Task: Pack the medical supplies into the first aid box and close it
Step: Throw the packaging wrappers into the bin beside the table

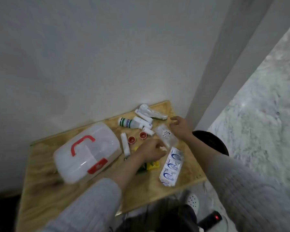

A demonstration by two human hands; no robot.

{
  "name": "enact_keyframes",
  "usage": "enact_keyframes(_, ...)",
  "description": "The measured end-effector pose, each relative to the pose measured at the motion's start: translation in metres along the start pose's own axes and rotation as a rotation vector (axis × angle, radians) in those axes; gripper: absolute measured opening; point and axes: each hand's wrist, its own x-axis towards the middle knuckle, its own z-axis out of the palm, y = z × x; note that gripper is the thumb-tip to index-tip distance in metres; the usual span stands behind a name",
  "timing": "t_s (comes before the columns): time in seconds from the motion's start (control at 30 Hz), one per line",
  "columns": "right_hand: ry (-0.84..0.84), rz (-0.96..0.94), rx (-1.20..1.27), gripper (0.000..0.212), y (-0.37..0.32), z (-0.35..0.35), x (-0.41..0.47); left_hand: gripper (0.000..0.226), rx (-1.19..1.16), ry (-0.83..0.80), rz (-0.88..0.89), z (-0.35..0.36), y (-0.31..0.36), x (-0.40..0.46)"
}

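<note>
Left hand (151, 150) fingers curled on a small white item right of closed first aid box (87, 152); right hand (180, 125) open, farther right.

Left hand (153, 150) curled; right hand (180, 125) loosely open.

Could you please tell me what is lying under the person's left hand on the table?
A yellow packet and something green poke out beneath the left hand and wrist. The hand covers the rest, so what they are stays unclear.

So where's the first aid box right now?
The first aid box sits closed on the left of the wooden table, beside a bandage roll and left of the left hand.
</note>
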Motion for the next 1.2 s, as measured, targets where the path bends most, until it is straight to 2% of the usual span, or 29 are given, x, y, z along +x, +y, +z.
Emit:
enact_keyframes(0.1, -0.105, 0.035, 0.095, 0.035, -0.005, 0.001, 0.015, 0.039, 0.065, 0.023, -0.004, 0.009, 0.005, 0.007)
enact_keyframes(0.27, -0.146, 0.053, 0.173, 0.029, -0.017, 0.008, 0.034, 0.030, 0.260, 0.167, 0.002, 0.025, 0.007, 0.004)
enact_keyframes(0.33, -0.133, 0.104, 0.246, 0.026, -0.018, 0.011, 0.038, 0.027, 0.362, 0.189, -0.012, 0.033, 0.010, 0.001)
enact_keyframes(0.43, -0.081, 0.156, 0.366, 0.023, -0.012, 0.011, 0.035, 0.036, 0.549, 0.165, -0.034, 0.046, 0.013, 0.001)
enact_keyframes(0.6, -0.019, 0.227, 0.506, 0.023, 0.004, -0.005, 0.019, 0.048, 0.625, 0.146, -0.090, 0.057, 0.019, 0.005)
enact_keyframes(0.73, 0.044, 0.232, 0.610, 0.024, 0.018, -0.031, 0.001, 0.039, 0.631, 0.167, -0.115, 0.065, 0.021, 0.005)
enact_keyframes(0.87, 0.111, 0.341, 0.799, 0.019, 0.029, -0.057, -0.029, 0.033, 0.529, 0.161, -0.157, 0.072, 0.017, 0.005)
enact_keyframes(1.0, 0.159, 0.371, 0.861, 0.026, 0.047, -0.067, -0.064, 0.030, 0.493, 0.161, -0.197, 0.075, 0.018, 0.006)
enact_keyframes(1.2, 0.262, 0.445, 0.980, 0.027, 0.076, -0.073, -0.104, 0.022, 0.379, 0.254, -0.149, 0.079, 0.020, 0.002)
